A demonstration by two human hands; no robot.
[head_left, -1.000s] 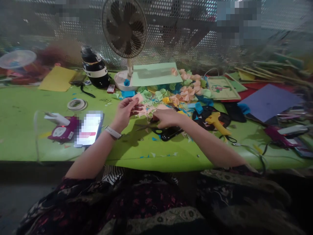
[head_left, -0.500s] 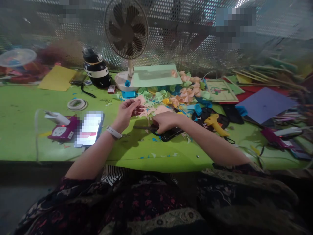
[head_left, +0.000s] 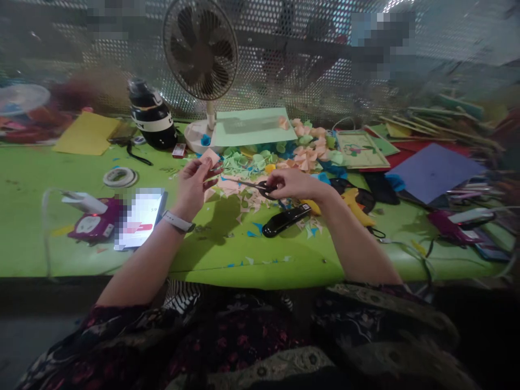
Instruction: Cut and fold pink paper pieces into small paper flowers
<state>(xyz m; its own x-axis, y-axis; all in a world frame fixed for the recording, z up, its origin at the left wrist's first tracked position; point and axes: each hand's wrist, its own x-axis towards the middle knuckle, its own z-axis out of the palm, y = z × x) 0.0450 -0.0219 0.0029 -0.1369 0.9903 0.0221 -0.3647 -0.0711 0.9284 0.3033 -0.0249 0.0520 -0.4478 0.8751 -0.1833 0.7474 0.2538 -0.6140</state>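
Observation:
Pinched between the thumb and fingers of my left hand (head_left: 193, 187) is a small peach paper piece (head_left: 210, 157), held above the table. My right hand (head_left: 293, 184) is closed round the dark handles of a pair of scissors (head_left: 247, 184), whose blades point left toward the paper without touching it. Under the blades lie peach paper scraps (head_left: 240, 201). A black stapler (head_left: 284, 221) rests on the green table (head_left: 227, 254) just below my right hand. Behind both hands spreads a heap of green, peach and blue paper petals (head_left: 306, 154).
A fan (head_left: 201, 51) and a black bottle (head_left: 152, 116) stand at the back. A lit phone (head_left: 140, 219), a tape roll (head_left: 119, 176) and a purple cat-shaped device (head_left: 95, 222) lie left. A yellow glue gun (head_left: 357, 206) and a purple sheet (head_left: 436, 168) are to the right.
My right hand has lifted the scissors off the table from beside the stapler and turned their blades toward my left hand. My left hand has raised the peach paper slightly.

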